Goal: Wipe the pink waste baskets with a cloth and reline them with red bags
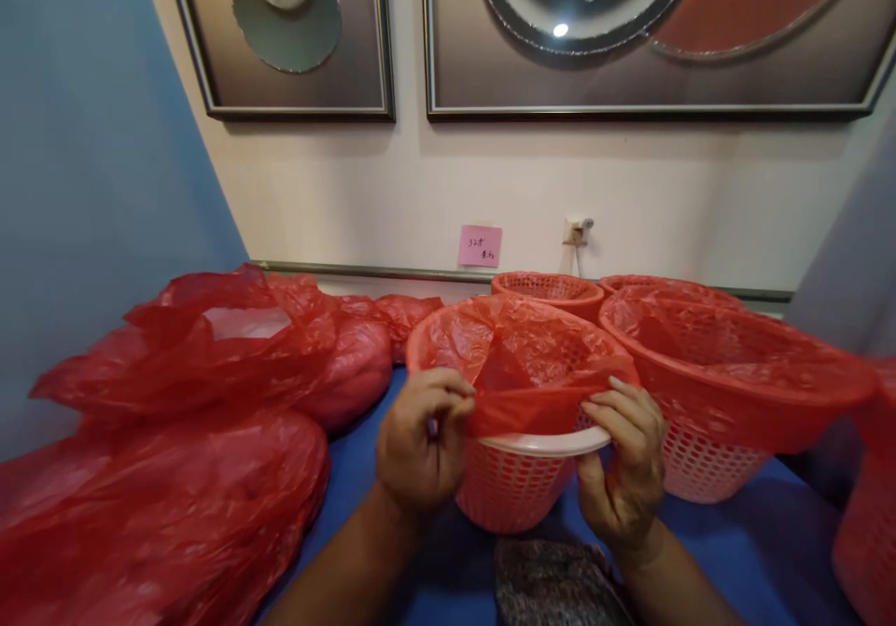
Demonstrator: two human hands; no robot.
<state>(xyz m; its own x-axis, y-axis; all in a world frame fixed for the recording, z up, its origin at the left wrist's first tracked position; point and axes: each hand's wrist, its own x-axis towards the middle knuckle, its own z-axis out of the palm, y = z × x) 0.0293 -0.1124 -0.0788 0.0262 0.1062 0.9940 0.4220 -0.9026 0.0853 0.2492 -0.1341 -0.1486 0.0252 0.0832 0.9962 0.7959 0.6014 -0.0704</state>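
Note:
A small pink plastic mesh basket (pixel 511 481) stands on the blue table (pixel 763 551) right in front of me. A red plastic bag (pixel 518 346) lines it, its edge partly folded over the rim. My left hand (pixel 420 444) pinches the bag's edge at the basket's near left rim, fingers closed. At the near right rim my right hand (pixel 623 463) grips the same bag edge, with its fingers curled over it.
A heap of loose red plastic bags (pixel 210 393) covers the left of the table. A larger bag-lined basket (pixel 728 393) stands to the right, more baskets (pixel 550 288) behind by the wall. A pink note (pixel 480 245) and a socket (pixel 577 230) are on the wall.

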